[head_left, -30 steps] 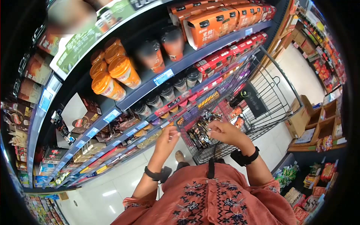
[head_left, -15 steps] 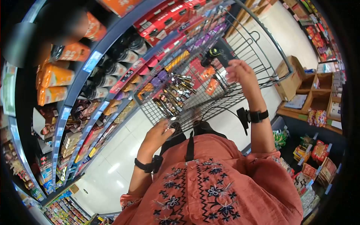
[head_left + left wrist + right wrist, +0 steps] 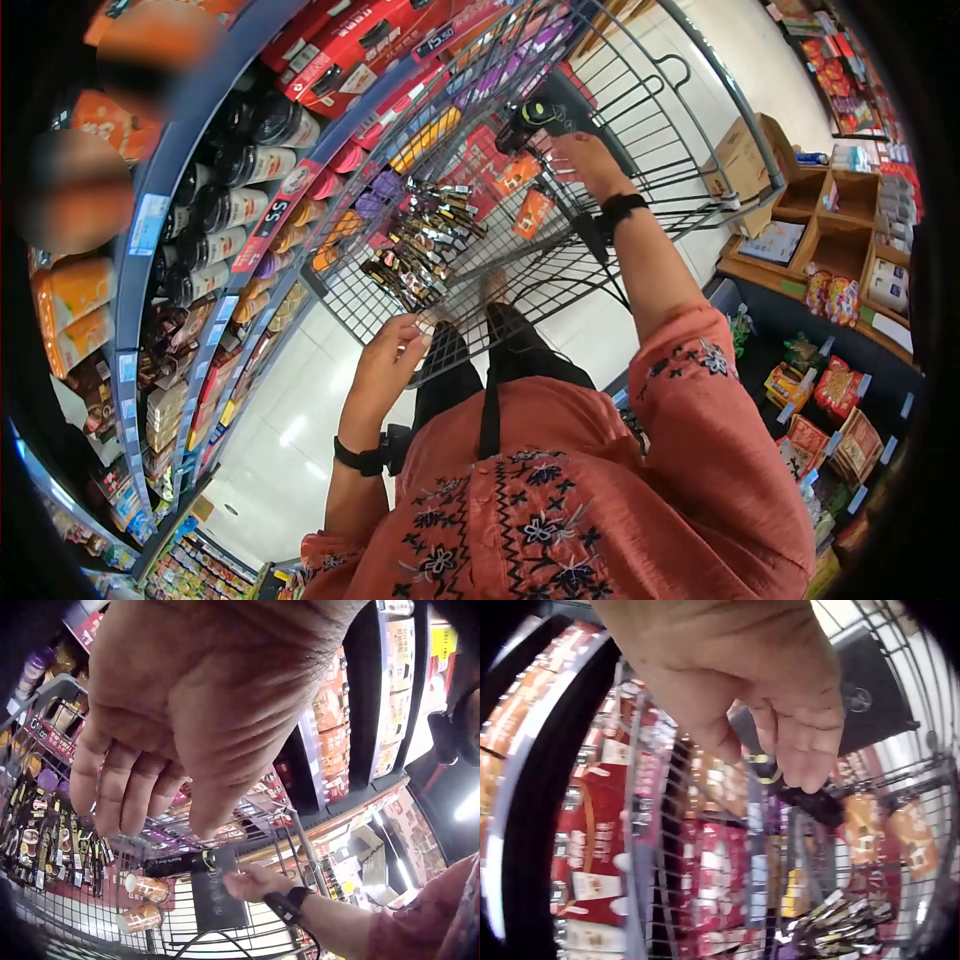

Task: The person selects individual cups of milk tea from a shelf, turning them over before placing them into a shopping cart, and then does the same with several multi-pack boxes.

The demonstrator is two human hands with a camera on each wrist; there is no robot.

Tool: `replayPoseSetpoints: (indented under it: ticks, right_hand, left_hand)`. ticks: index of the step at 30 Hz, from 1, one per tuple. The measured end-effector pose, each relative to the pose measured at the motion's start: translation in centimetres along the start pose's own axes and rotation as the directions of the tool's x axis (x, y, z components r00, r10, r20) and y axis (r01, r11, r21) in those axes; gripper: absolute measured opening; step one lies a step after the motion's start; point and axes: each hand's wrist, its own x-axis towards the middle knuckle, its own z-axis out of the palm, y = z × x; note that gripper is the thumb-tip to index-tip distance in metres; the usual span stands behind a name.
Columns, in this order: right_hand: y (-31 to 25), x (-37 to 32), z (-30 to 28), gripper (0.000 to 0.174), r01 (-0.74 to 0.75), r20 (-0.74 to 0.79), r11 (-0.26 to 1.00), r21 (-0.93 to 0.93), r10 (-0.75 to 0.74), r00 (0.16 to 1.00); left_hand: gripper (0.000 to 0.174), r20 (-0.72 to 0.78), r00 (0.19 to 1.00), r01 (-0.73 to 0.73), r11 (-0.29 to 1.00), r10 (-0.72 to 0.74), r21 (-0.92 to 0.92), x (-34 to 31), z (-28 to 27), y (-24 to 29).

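A metal shopping cart [image 3: 560, 262] stands in front of the person. In it lie a pile of dark stick sachets [image 3: 425, 245], two orange-and-white packages [image 3: 533, 213] and a black cylindrical item with a yellow-green band [image 3: 527, 122]. The right hand [image 3: 592, 165] reaches over the cart beside the black item, its fingers loosely bent with nothing in them. In the right wrist view, this hand [image 3: 780, 712] overlaps the black item. Near the cart's closest corner, the left hand [image 3: 385, 365] hovers with relaxed fingers. The left wrist view shows its empty palm [image 3: 202, 697].
Shelves of lidded drink cups [image 3: 235, 205] and red boxes [image 3: 350, 50] run close along the left side. To the right stand a wooden compartment rack [image 3: 840, 250], a cardboard box [image 3: 745, 175] and a dark display of packaged snacks [image 3: 838, 385]. A dark flat panel [image 3: 217, 896] hangs inside the cart.
The hands have moved apart: the left toward the cart's near corner, the right out over the cart's far part. The view has swung from the shelves toward the cart.
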Motion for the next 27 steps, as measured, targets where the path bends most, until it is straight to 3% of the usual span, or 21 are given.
replayPoseSetpoints:
  ticks: [3,6,9,11,12,13,15,17,18,21,22,27]
  right_hand:
    - [5.6,5.7,-1.1,0.023,-0.223,-0.114,0.974,-0.034,0.218,0.969]
    - [10.4,9.2,-1.6,0.031,-0.287,-0.105,0.947,-0.145,0.273,0.956]
    - [15.9,13.5,-1.7,0.042,-0.392,-0.260,0.790,-0.471,0.300,0.918]
    - [15.1,12.5,-0.8,0.056,-0.464,-0.238,0.763,-0.451,0.398,0.886]
    - [17.4,14.4,-0.9,0.063,-0.486,-0.263,0.719,-0.497,0.408,0.874]
    - [20.2,16.6,-1.1,0.069,-0.504,-0.288,0.675,-0.540,0.414,0.863]
    - [23.2,18.1,-0.6,0.067,-0.476,-0.336,0.703,-0.529,0.342,0.878]
    - [20.9,15.1,1.6,0.071,-0.513,-0.459,0.681,-0.523,0.282,0.842]
    - [21.0,15.6,0.8,0.082,-0.432,-0.249,0.737,-0.520,0.353,0.902]
    - [24.0,16.8,1.0,0.087,-0.453,-0.319,0.745,-0.489,0.330,0.888]
    - [29.6,20.5,-0.1,0.087,-0.435,-0.310,0.774,-0.460,0.319,0.895]
    - [24.9,17.3,1.6,0.087,-0.489,-0.376,0.681,-0.545,0.323,0.868]
  left_hand:
    - [0.043,-0.004,0.999,0.032,0.997,-0.032,-0.063,1.0,0.7,-1.0]
    - [0.042,-0.010,0.995,0.095,0.989,-0.097,-0.112,1.2,1.6,-1.8]
    - [0.042,0.013,0.990,0.138,0.979,-0.138,-0.149,1.4,2.0,-1.5]
    - [0.040,0.012,0.988,0.155,0.978,-0.155,-0.140,1.6,2.3,-1.5]
    - [0.040,0.012,0.986,0.164,0.976,-0.164,-0.140,1.6,2.5,-1.6]
    - [0.039,0.009,0.985,0.171,0.975,-0.172,-0.140,1.7,2.7,-1.8]
    - [0.039,0.002,0.978,0.208,0.966,-0.210,-0.151,1.6,3.0,-1.9]
    - [0.039,0.001,0.970,0.240,0.959,-0.242,-0.148,1.5,3.1,-1.9]
    - [0.041,0.008,0.963,0.268,0.954,-0.269,-0.134,1.5,3.0,-1.7]
    - [0.043,0.007,0.953,0.301,0.943,-0.303,-0.140,1.5,3.0,-2.4]
    - [0.042,-0.016,0.952,0.299,0.942,-0.305,-0.152,1.5,3.0,-2.4]
    - [0.042,-0.017,0.948,0.312,0.939,-0.317,-0.142,1.5,2.6,-2.9]
